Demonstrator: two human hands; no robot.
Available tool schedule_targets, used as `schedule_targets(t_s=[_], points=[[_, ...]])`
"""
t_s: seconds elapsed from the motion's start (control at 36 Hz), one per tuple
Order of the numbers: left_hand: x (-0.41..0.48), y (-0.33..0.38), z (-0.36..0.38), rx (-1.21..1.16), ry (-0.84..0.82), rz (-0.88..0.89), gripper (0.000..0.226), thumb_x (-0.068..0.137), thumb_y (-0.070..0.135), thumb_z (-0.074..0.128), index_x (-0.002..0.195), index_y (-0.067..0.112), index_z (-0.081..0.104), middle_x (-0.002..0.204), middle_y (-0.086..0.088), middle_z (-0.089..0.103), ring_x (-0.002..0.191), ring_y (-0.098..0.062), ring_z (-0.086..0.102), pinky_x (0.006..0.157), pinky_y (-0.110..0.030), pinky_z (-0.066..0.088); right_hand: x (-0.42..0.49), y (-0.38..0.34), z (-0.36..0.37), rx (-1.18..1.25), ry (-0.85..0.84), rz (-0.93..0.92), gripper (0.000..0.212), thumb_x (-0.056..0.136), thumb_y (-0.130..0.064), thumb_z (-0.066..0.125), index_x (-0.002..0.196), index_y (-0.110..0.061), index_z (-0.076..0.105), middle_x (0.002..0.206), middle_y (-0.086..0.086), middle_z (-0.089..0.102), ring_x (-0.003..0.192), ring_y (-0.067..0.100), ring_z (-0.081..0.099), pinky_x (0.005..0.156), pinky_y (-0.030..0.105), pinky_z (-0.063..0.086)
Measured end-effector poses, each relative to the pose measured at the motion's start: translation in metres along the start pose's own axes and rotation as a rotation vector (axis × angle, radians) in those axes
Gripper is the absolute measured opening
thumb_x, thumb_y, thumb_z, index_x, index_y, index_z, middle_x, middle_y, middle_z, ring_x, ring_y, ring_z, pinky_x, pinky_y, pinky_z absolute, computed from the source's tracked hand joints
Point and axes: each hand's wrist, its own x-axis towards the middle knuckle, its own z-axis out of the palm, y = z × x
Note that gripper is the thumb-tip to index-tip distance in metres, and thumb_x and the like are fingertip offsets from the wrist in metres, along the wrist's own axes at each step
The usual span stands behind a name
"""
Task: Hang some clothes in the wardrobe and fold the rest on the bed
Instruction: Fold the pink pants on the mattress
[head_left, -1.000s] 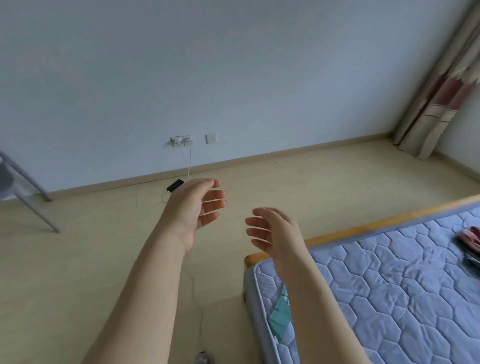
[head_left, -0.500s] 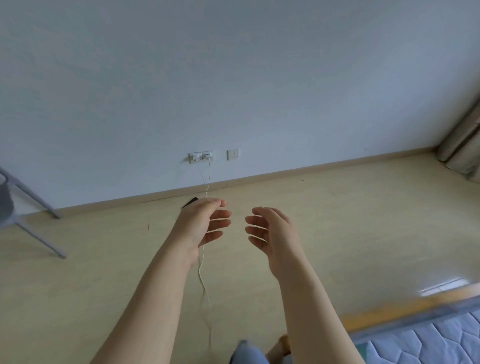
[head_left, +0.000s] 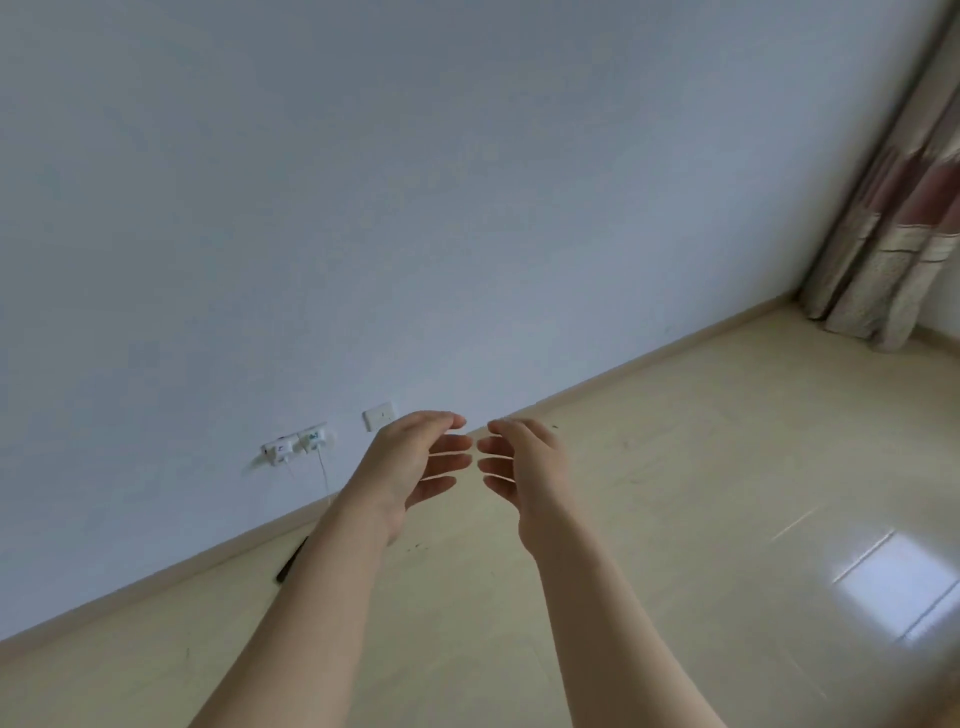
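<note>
A: Were you holding anything there?
B: Nothing. Your left hand (head_left: 410, 462) and right hand (head_left: 524, 467) hovered out front, fingers loosely spread, fingertips near.
A: And the clothes?
B: Out of view, wardrobe and bed too; only wall (head_left: 415, 208) and floor (head_left: 675, 519) showed. Progress couldn't be judged.

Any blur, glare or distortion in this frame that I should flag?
Head view: the curtain at the right edge is smeared with blur; a bright reflection glares on the floor; the skirting board runs steeply tilted; the left hand and right hand look fairly sharp, evenly lit.
</note>
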Motion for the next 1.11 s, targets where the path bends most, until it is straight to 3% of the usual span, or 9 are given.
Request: schedule_targets(t_s=[0.14, 0.31, 0.58, 0.86, 1.11], points=[[0.07, 0.021, 0.052, 0.014, -0.044, -0.017, 0.016, 0.093, 0.021, 0.051, 0.09, 0.016, 0.066, 0.087, -0.003, 0.069, 0.079, -0.015, 0.066, 0.066, -0.027, 0.049, 0.062, -0.024, -0.048, 0.045, 0.182, 0.006, 0.011, 0.093, -0.011, 0.049, 0.086, -0.014, 0.058, 0.075, 0.003, 0.06, 0.062, 0.015, 0.054, 0.062, 0.024, 0.045], [0.151, 0.044, 0.146, 0.068, -0.269, -0.034, 0.016, 0.093, 0.021, 0.05, 0.09, 0.015, 0.064, 0.081, -0.001, 0.067, 0.073, -0.014, 0.064, 0.068, -0.027, 0.049, 0.129, -0.059, -0.123, 0.12, 0.418, -0.023, 0.014, 0.092, -0.01, 0.049, 0.081, -0.014, 0.056, 0.072, 0.003, 0.059, 0.061, 0.015, 0.052, 0.062, 0.025, 0.043], [0.246, 0.1, 0.346, 0.276, -0.676, 0.094, 0.019, 0.096, 0.018, 0.045, 0.088, 0.015, 0.061, 0.085, -0.003, 0.063, 0.074, -0.013, 0.061, 0.07, -0.026, 0.047, 0.217, -0.154, -0.255, 0.23, 0.752, -0.118, 0.011, 0.092, -0.01, 0.05, 0.084, -0.011, 0.058, 0.072, 0.004, 0.061, 0.06, 0.016, 0.054, 0.061, 0.026, 0.043], [0.226, 0.085, 0.568, 0.491, -1.128, 0.035, 0.019, 0.097, 0.017, 0.045, 0.084, 0.017, 0.059, 0.079, -0.001, 0.061, 0.068, -0.012, 0.059, 0.064, -0.025, 0.042, 0.191, -0.178, -0.418, 0.464, 1.172, -0.188, 0.011, 0.093, -0.011, 0.049, 0.087, -0.009, 0.058, 0.073, 0.005, 0.06, 0.064, 0.017, 0.054, 0.063, 0.027, 0.043], [0.165, 0.072, 0.756, 0.547, -1.265, 0.052, 0.02, 0.096, 0.015, 0.045, 0.082, 0.018, 0.059, 0.076, 0.0, 0.062, 0.068, -0.012, 0.059, 0.062, -0.023, 0.042, 0.174, -0.22, -0.597, 0.612, 1.284, -0.234, 0.016, 0.092, -0.013, 0.049, 0.079, -0.013, 0.057, 0.073, 0.006, 0.061, 0.062, 0.018, 0.053, 0.058, 0.025, 0.04]])
